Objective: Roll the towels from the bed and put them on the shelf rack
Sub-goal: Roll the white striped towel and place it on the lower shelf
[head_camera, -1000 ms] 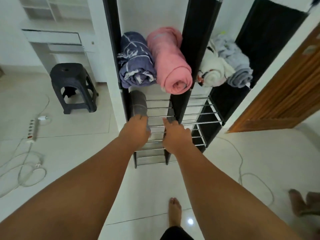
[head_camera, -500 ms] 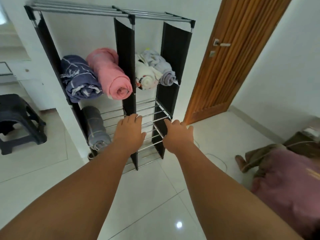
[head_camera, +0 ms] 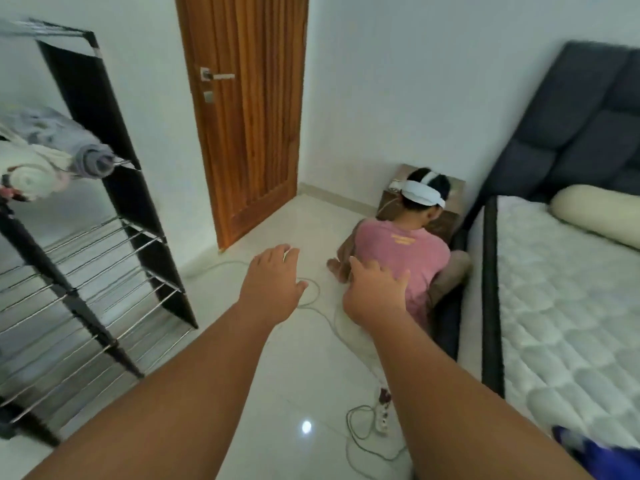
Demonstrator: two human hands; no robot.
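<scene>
One wide-angle camera, worn on the person's head, looks forward and down over the floor (head_camera: 277,393). The left hand (head_camera: 270,282) and right hand (head_camera: 375,292) extend from the near edge, close below. The shelf rack (head_camera: 114,188) is at left, the bed (head_camera: 561,306) at right, and a door (head_camera: 249,116) far ahead.

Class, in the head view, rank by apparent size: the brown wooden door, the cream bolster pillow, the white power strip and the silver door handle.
1. brown wooden door
2. cream bolster pillow
3. white power strip and silver door handle: look alike; the strip is nearer the camera, so unranked.
</scene>
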